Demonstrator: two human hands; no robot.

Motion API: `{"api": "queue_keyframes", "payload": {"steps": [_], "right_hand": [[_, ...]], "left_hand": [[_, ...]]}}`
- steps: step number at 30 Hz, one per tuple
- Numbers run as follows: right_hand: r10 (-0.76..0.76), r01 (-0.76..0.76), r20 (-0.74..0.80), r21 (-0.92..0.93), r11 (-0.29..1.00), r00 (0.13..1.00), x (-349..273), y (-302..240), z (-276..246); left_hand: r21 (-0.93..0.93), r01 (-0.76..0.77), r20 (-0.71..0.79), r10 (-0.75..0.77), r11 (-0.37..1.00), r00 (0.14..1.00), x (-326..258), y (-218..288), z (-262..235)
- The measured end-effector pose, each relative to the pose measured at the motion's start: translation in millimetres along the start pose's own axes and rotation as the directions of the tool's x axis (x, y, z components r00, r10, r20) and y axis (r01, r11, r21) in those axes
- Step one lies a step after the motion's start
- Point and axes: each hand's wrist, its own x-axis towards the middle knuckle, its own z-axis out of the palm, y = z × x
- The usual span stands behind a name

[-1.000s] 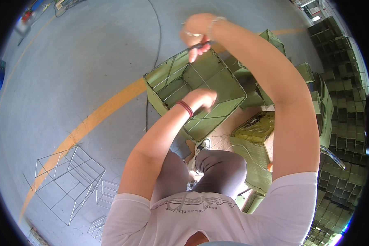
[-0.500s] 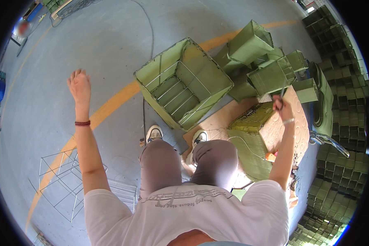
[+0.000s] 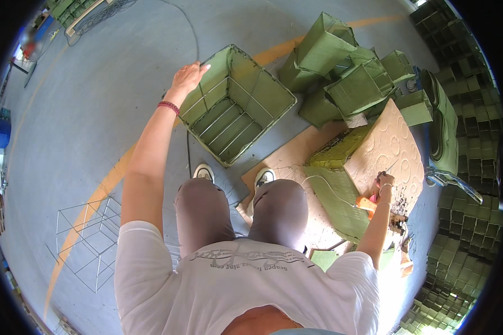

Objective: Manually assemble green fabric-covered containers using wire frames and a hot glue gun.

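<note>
My left hand is at the upper-left rim of a large open green box, its fingers closed over the edge. The box has wire bars inside and stands on the floor beyond my feet. In my right hand is a pair of dark-handled scissors, mostly hidden by the fingers, with a thin metal tip pointing away. That hand is over a tan patterned board on top of a green crate-like stand. Beside it lies an orange glue gun with a pale cord.
Several smaller green boxes are piled at the far right. A bare wire frame lies on the floor at left. Stacked green boxes line the right side. Dark residue marks the board's near edge.
My left hand has come right from open air onto the box rim. My right hand has drawn back nearer to me with the scissors, beside the glue gun.
</note>
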Motion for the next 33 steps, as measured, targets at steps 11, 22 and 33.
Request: {"api": "queue_keyframes", "payload": {"steps": [11, 22, 33], "right_hand": [[-0.351, 0.238, -0.122, -0.528, 0.815, 0.928, 96.8, 72.7, -5.9], [-0.67, 0.381, -0.236, -0.671, 0.637, 0.704, -46.1, -38.4, 41.9], [-0.687, 0.73, 0.247, -0.237, 0.641, 0.684, -193.4, -225.7, 249.3]], "left_hand": [[-0.014, 0.013, 0.035, -0.012, 1.0, 0.999, 25.0, -0.6, 19.0], [0.003, -0.083, -0.006, 0.083, 0.997, 0.997, 17.7, -12.8, 11.6], [0.039, -0.065, -0.088, 0.068, 0.997, 0.994, 2.8, -14.0, 1.1]]}}
